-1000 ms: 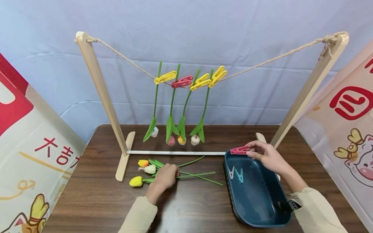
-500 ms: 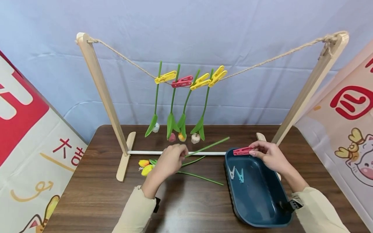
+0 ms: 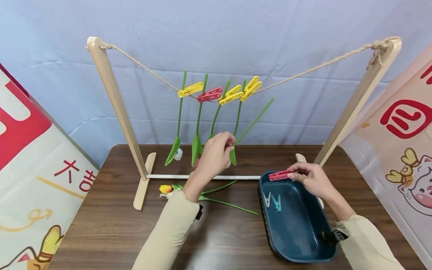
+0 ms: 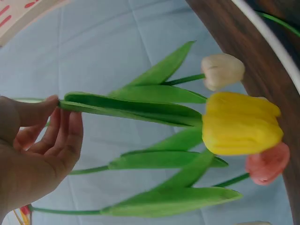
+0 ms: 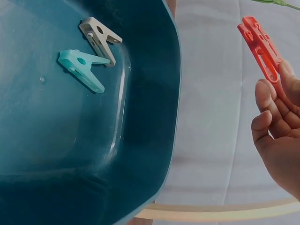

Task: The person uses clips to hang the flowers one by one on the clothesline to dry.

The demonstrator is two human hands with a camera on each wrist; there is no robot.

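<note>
My left hand [image 3: 216, 152] pinches the green stem of a yellow tulip [image 4: 241, 124] between thumb and fingertips, just above its leaf. In the head view the hand hides the bloom, and the stem [image 3: 254, 122] slants up to the right. My right hand [image 3: 312, 179] pinches a red clothespin [image 5: 260, 47] by one end, over the far rim of the blue basin [image 3: 293, 258]. Four-sided wooden posts carry a sagging rope [image 3: 314, 70], where several tulips hang head down from yellow clothespins [image 3: 190, 90] and a red clothespin [image 3: 210, 95].
Orange tulip [image 3: 165, 189] and a white one lie on the brown table [image 3: 101, 225], stems pointing right. A grey clothespin [image 5: 99, 40] and a turquoise clothespin [image 5: 82, 70] lie in the basin. A white bar [image 3: 243, 177] joins the feet of the wooden posts [image 3: 116, 105].
My left hand has lifted the yellow tulip off the table and carried it up and forward, in front of the hanging flowers. The right hand with its red clothespin has barely moved.
</note>
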